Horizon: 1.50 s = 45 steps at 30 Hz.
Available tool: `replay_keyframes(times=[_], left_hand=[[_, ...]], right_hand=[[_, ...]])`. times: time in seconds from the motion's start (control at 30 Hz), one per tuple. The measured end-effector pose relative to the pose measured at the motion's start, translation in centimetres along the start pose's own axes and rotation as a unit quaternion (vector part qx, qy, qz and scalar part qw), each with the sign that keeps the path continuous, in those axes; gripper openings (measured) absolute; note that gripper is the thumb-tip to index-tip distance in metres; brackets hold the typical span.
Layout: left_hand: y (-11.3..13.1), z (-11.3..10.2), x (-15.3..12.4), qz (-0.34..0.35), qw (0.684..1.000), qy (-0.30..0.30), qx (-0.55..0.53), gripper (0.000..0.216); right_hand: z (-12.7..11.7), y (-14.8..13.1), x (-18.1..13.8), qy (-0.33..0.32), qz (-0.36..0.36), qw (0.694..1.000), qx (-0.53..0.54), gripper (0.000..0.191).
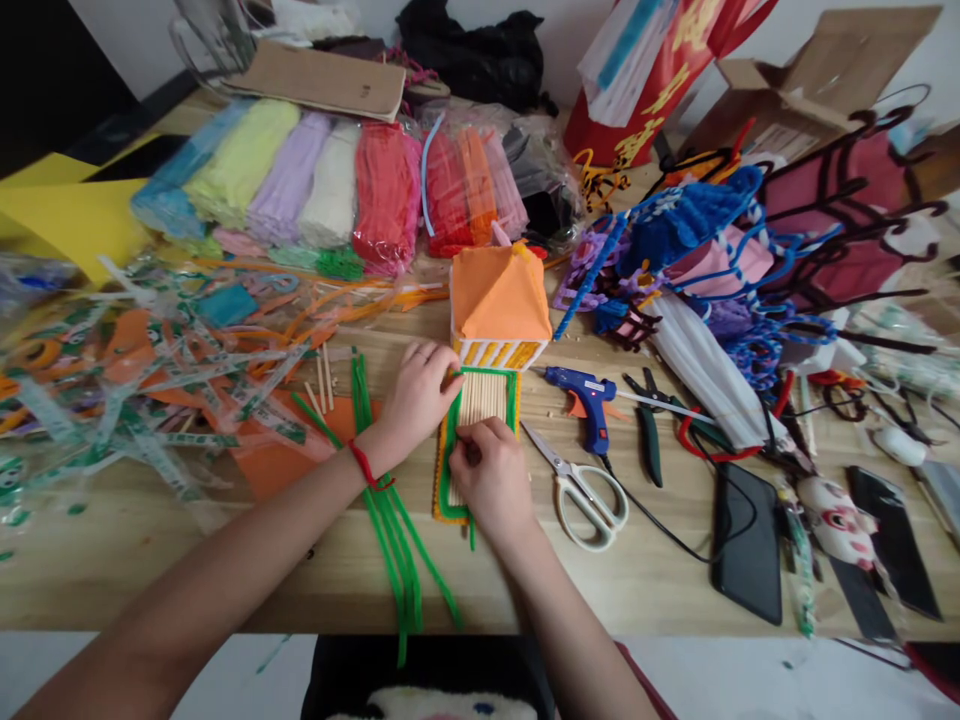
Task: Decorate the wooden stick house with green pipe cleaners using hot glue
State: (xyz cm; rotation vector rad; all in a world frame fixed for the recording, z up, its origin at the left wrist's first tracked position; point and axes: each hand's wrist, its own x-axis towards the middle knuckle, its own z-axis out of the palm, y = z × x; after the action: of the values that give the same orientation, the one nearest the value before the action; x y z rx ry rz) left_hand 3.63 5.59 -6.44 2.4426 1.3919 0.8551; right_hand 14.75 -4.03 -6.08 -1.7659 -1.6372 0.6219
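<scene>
A small rectangular panel of thin wooden sticks [487, 398], bordered in green pipe cleaner and edged in orange, lies flat on the table. My left hand [418, 398] is closed with its fingertips at the panel's upper left corner. Lower down, my right hand [493, 478] pinches at the green border on the left side, and a green tail [472, 535] sticks out below it. Both hands' fingers partly hide what they grip. Several loose green pipe cleaners [401, 560] pass under my left wrist. Touching the panel's far end is a small house with an orange roof [501, 298].
To the right lie scissors [589, 505], a blue glue gun [591, 400] with its cord, green-handled pliers [649, 440] and a black phone [746, 540]. Wrapper scraps [150, 400] cover the left side. Bundled pipe cleaners [334, 185] and blue and pink craft pieces [720, 250] stand behind.
</scene>
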Motion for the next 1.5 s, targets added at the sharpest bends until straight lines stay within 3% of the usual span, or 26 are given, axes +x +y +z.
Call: replay_keyframes(times=[0.3,0.77,1.0,1.2,1.4,1.5], left_hand=[[-1.0,0.1,-0.5,0.113,0.991,-0.025,-0.061,0.017],[-1.2,-2.0,-1.3,0.050,0.988,-0.143,0.004,0.034],[-0.8,-1.9,-2.4,0.046,0.992,-0.113,0.023,0.049],[-1.2,-2.0,-2.6,0.098,0.990,-0.103,0.020,0.024],[-1.3,-1.9,-2.6,0.155,0.985,-0.072,0.025,0.021],[-1.0,-1.8,-2.6,0.150,0.986,-0.069,0.031,0.019]], right_hand=[[0.1,0.3,-0.1,0.002,-0.003,1.000,0.005,0.019],[0.4,0.0,-0.4,0.005,-0.017,0.999,-0.045,0.017],[0.3,0.2,-0.4,0.005,-0.015,0.999,-0.034,0.018],[0.2,0.3,-0.1,-0.002,-0.001,1.000,-0.013,0.015],[0.1,0.0,-0.1,-0.005,0.005,1.000,-0.017,0.015],[0.2,0.0,-0.2,-0.009,0.003,1.000,-0.023,0.014]])
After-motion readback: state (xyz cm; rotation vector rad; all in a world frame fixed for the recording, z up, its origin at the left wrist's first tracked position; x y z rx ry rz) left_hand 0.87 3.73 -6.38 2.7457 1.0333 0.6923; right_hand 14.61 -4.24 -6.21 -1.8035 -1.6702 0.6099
